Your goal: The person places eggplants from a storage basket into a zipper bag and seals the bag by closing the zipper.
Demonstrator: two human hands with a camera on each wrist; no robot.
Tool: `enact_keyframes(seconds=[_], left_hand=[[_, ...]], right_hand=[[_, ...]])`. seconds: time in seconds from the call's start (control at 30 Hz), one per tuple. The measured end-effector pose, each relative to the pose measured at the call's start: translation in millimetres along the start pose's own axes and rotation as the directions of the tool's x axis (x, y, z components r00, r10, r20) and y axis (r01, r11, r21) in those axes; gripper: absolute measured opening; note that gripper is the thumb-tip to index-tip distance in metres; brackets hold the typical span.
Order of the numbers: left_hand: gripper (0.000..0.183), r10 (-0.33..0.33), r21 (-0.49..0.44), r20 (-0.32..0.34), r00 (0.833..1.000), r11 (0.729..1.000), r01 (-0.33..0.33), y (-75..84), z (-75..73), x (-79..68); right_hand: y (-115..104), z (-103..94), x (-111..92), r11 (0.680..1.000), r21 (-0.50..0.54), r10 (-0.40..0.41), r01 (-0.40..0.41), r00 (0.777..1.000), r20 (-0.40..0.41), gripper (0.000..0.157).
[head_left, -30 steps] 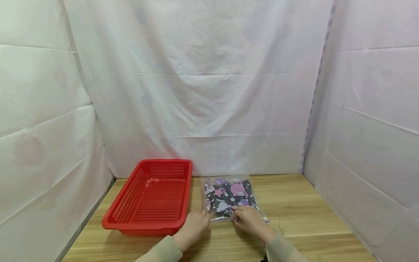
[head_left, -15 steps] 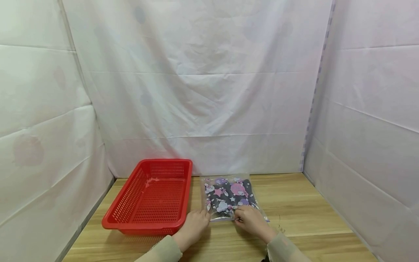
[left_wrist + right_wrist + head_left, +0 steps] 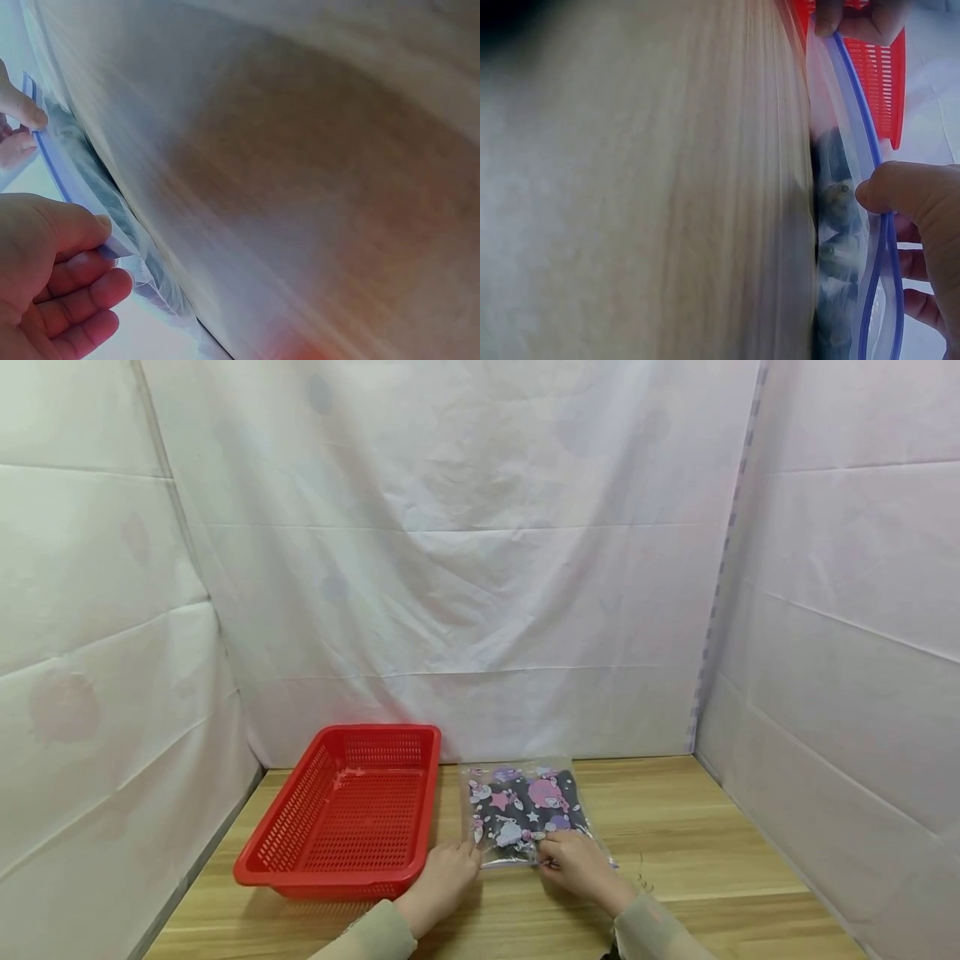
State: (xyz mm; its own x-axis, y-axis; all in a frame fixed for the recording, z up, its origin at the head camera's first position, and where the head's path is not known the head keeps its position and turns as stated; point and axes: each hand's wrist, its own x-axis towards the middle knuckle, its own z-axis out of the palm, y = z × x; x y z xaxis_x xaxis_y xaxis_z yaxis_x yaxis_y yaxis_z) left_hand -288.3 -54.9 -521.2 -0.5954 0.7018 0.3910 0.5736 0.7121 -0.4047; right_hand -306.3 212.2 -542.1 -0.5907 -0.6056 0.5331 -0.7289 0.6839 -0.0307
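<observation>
A clear zip-lock bag [image 3: 531, 814] lies flat on the table, with folded dark cloth inside printed in pink, purple and white. Its blue-purple zip edge faces me. At the near left corner my left hand [image 3: 447, 870] pinches the zip edge between thumb and forefinger, as the left wrist view shows. My right hand [image 3: 576, 862] pinches the zip strip [image 3: 861, 97] farther right, its thumb pressing on top. In the right wrist view the strip runs as one line between the hands and splits into two on the other side of my right thumb.
A red plastic basket [image 3: 427, 827] with slotted walls stands on the wooden table [image 3: 697, 843], close beside my left hand. White cloth hangs at the back and both sides. A few thin dark strands [image 3: 643, 883] lie right of my right hand.
My right hand has shifted very slightly to the right along the bag's zip edge. The left hand, bag and basket stay where they were.
</observation>
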Motion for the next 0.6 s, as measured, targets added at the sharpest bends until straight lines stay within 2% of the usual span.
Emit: enact_keyframes(seconds=[0.23,0.6], left_hand=[[0.01,-0.003,-0.005,-0.044,0.999,1.0,0.003,-1.5,0.6,-0.9],[0.012,-0.008,-0.009,-0.064,0.998,1.0,0.007,-1.6,0.2,-1.3]], right_hand=[[1.4,-1.0,-0.5,1.0,-0.011,-0.001,0.001,1.0,-0.001,0.009],[2.7,-2.0,-3.0,0.999,-0.033,-0.014,0.013,1.0,-0.026,0.015]])
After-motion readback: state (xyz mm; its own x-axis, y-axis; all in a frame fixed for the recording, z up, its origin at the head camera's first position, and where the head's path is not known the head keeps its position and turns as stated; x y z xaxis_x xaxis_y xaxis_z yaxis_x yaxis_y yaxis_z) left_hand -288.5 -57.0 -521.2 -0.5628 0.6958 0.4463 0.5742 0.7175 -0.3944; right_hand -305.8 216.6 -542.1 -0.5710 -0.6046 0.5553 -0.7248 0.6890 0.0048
